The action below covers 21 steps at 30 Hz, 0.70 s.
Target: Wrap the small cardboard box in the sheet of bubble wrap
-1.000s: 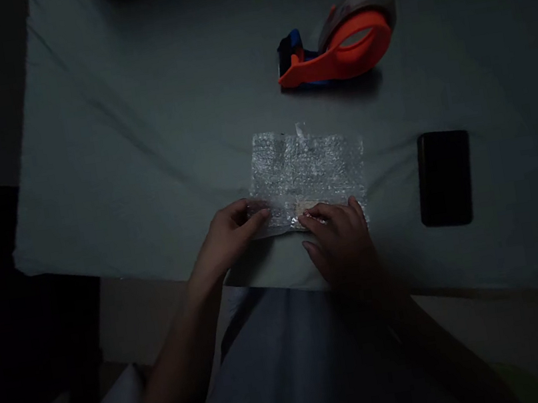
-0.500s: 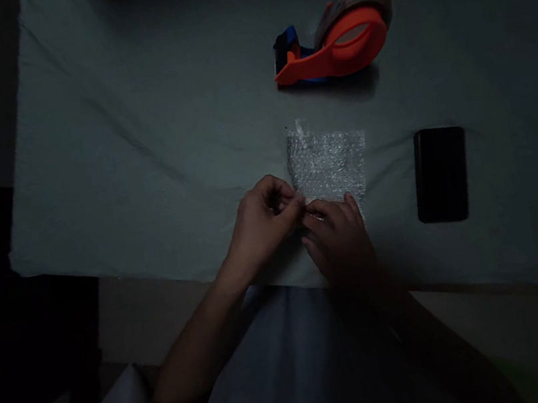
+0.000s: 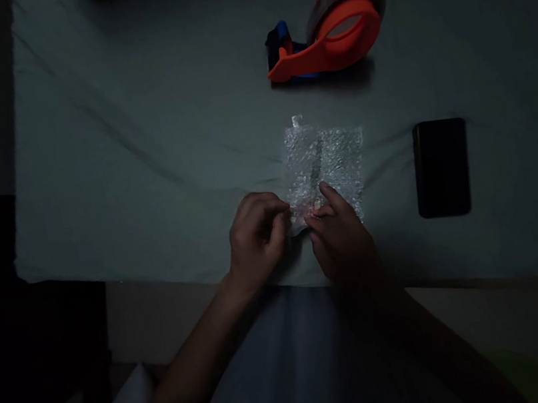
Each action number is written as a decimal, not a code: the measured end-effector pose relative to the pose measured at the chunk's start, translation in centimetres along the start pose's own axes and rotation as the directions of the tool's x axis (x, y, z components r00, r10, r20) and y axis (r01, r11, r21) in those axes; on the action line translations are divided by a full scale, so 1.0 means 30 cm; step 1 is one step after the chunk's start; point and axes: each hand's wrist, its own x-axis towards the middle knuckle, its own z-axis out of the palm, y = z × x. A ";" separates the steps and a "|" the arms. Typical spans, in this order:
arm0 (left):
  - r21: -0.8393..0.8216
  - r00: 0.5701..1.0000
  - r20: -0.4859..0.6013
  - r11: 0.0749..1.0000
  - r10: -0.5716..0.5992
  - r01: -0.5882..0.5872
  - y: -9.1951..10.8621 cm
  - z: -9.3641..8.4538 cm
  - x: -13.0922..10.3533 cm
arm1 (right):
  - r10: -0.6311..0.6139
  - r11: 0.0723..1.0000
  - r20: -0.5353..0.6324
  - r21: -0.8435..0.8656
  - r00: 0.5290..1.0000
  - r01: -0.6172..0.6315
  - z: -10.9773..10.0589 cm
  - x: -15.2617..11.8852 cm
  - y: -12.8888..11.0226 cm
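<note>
Head view: your left hand (image 3: 257, 237) and right hand (image 3: 343, 241) meet at the near edge of a folded sheet of clear bubble wrap (image 3: 326, 162), which lies on the grey-green cloth-covered table (image 3: 137, 133) just ahead of you. Both hands' fingers pinch that near edge, left at the near-left corner, right just beside it. An orange and blue tape dispenser (image 3: 327, 34) sits farther back, well apart. A flat black phone (image 3: 442, 167) lies to the right of the wrap.
</note>
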 end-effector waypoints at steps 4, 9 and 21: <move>0.057 0.967 0.124 0.972 0.222 -0.230 -0.039 0.015 -0.050 | 0.023 0.999 -0.047 0.028 0.999 -0.022 -0.002 0.007 -0.001; 0.011 0.937 0.138 0.945 0.321 -0.326 -0.066 0.030 -0.081 | 0.091 0.993 -0.072 0.082 0.993 -0.085 -0.012 0.017 -0.009; 0.072 0.943 0.044 0.941 0.329 -0.332 -0.026 0.090 -0.070 | 0.126 0.992 -0.118 0.038 0.985 -0.122 -0.035 0.013 -0.020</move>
